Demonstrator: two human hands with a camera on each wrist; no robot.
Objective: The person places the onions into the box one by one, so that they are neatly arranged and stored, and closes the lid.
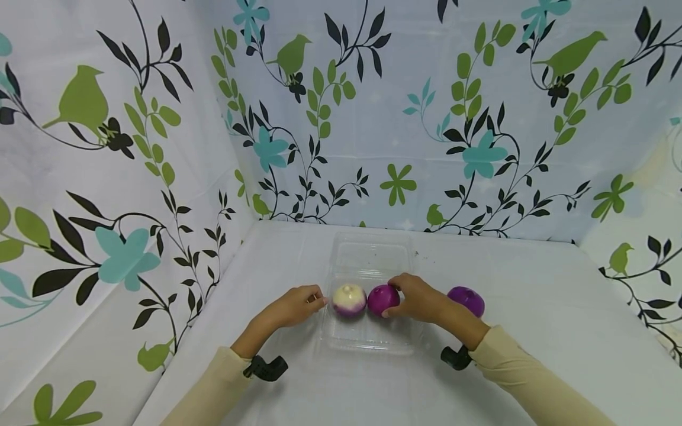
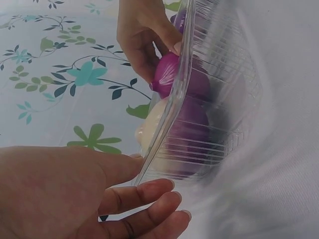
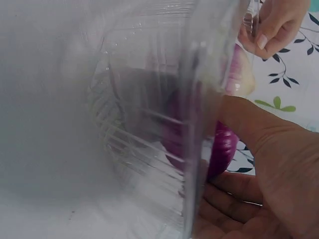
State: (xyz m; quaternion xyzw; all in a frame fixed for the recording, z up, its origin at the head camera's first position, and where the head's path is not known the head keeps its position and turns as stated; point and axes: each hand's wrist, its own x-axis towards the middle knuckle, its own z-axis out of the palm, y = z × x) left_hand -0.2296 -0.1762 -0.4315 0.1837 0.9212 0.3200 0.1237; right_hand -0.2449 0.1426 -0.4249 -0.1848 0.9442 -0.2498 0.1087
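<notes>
A clear plastic container (image 1: 367,343) stands on the white table with its lid (image 1: 373,251) folded back. At its left rim, my left hand (image 1: 298,306) pinches the edge between thumb and fingers. Inside on the left sits a round turnip-like vegetable (image 1: 349,300), cream on top and purple below. Beside it is a magenta onion (image 1: 381,300), which my right hand (image 1: 418,299) grips from the right with thumb and fingers. In the right wrist view the container wall partly hides the onion (image 3: 223,149).
A darker purple round vegetable (image 1: 466,300) lies on the table (image 1: 538,307) to the right, partly behind my right wrist. Cloth printed with birds and leaves (image 1: 394,118) hangs at the back and sides. Small dark specks (image 1: 426,256) lie near the lid.
</notes>
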